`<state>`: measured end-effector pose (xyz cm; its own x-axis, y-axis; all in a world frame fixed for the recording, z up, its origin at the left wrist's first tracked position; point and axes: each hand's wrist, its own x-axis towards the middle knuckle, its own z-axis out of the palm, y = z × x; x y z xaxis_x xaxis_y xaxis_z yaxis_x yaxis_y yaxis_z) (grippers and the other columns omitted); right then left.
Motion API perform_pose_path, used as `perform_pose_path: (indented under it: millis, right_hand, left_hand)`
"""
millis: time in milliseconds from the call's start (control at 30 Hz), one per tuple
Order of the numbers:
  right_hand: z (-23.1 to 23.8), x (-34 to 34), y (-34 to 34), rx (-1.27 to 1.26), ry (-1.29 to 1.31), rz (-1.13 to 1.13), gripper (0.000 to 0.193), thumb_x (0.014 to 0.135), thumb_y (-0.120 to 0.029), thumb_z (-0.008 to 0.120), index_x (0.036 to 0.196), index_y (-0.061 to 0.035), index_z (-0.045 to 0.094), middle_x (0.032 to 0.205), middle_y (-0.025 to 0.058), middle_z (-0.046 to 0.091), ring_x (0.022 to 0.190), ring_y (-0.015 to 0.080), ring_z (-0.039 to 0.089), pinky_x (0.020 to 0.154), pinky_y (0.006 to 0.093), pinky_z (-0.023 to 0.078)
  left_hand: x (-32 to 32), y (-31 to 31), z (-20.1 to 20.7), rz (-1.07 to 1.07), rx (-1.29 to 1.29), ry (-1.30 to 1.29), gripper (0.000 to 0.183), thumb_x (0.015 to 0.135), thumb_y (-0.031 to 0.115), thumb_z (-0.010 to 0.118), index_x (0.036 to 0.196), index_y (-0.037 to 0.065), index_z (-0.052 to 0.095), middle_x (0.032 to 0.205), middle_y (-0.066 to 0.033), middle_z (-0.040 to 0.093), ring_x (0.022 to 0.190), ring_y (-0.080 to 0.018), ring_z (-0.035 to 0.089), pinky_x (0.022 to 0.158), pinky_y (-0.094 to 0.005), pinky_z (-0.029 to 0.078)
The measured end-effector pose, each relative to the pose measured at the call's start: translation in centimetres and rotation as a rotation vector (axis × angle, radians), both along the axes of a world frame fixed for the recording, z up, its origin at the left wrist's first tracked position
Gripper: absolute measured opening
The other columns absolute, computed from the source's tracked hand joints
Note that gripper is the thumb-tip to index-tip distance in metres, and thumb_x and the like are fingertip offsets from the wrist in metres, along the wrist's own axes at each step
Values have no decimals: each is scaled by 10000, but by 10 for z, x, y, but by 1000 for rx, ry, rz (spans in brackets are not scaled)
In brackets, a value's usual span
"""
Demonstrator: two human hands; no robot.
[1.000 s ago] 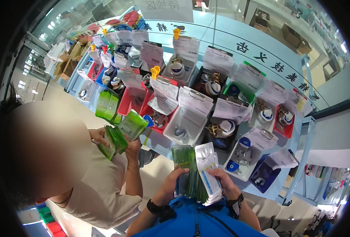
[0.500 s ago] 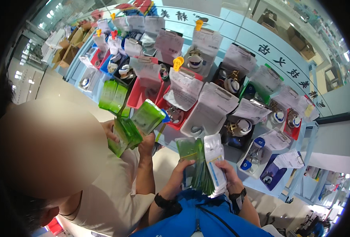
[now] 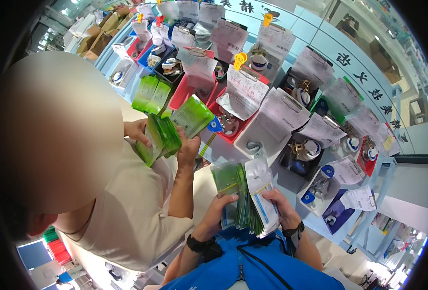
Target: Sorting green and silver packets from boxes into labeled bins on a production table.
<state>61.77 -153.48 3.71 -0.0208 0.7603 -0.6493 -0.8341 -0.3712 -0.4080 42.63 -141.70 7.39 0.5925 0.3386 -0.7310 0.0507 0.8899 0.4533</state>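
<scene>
In front of my blue jacket I hold a fanned stack of flat pouches (image 3: pixel 245 203), green along most of its edge. My left hand (image 3: pixel 217 212) grips the left side, its thumb across a green-fronted pouch (image 3: pixel 227 180). On the other side my right hand (image 3: pixel 283 207) pinches a white pouch (image 3: pixel 260 181) with a blue and yellow strip, thumb on its front. To my left a co-worker (image 3: pixel 132 208) holds several bright green pouches (image 3: pixel 163 137) between both hands.
A pale blue table (image 3: pixel 214 154) carries trays with dental models and clipped paper sheets. Nearest are a white tray (image 3: pixel 245 145), a black tray (image 3: pixel 298 166) and a purple tray (image 3: pixel 337 220). Green pouches (image 3: pixel 151 94) lie by the co-worker's hands. Cardboard boxes (image 3: pixel 105 34) stand far left.
The view has shifted, so the trays appear higher and further right. My hands keep their hold on the stack, and the co-worker still holds the green pouches.
</scene>
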Motion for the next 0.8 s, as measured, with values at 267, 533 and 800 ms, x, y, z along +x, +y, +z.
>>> perform_pose_path:
  millis: [267,533,800]
  right_hand:
    - [-7,7,-23,-137,80,-119,495,846,-369,680,1141,28,649,1007,155,717,871,265,709,846,370,584]
    - [-144,41,-131,648,-185,-282,532,801,-502,673,1033,-33,572,958,128,619,874,230,617,795,375,532]
    - [52,-134,-11,519,206,204,619,753,-393,738,1185,-26,489,856,61,501,764,162,460,692,314,398]
  left_hand:
    - [-38,-44,38,64,214,-305,902,739,12,786,1492,114,301,1451,-208,455,1326,-309,478,1091,-450,403]
    - [-103,-92,114,239,299,-636,808,724,-46,823,1409,23,398,1346,-265,539,1250,-332,555,1042,-459,458]
    - [-277,-118,115,524,609,-393,698,744,-55,815,1337,-33,448,1097,-232,621,1026,-288,640,859,-405,529]
